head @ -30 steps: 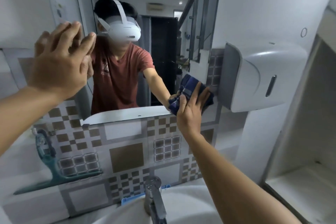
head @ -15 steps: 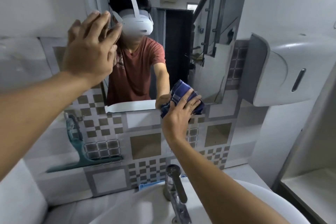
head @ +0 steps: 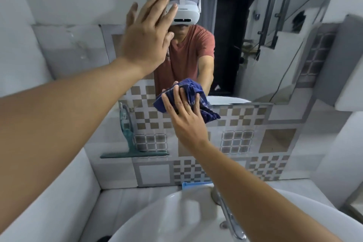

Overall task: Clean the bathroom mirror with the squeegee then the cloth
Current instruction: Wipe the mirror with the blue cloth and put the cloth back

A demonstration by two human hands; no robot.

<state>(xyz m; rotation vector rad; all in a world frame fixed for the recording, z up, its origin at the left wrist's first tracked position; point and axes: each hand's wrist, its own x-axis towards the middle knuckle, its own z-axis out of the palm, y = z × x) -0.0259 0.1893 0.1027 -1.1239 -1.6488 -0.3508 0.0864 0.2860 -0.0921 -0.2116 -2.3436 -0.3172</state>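
The wall mirror [head: 265, 49] hangs above a band of patterned tiles. My right hand [head: 184, 118] presses a crumpled dark blue cloth [head: 194, 96] against the mirror's lower edge, left of centre. My left hand [head: 147, 37] rests flat on the glass higher up, fingers spread and holding nothing. A teal squeegee [head: 131, 143] hangs against the tiled wall at the left, below the mirror, away from both hands.
A white basin [head: 172, 220] with a chrome tap [head: 227, 216] sits directly below my arms. A small blue item [head: 196, 183] lies behind the basin. A white dispenser [head: 351, 65] juts out at the right edge. The mirror reflects a person, a dark doorway and stairs.
My right hand has slid the cloth leftward along the mirror's bottom edge. My left hand stays flat on the glass. The view has shifted, so the sink and tap sit more centrally.
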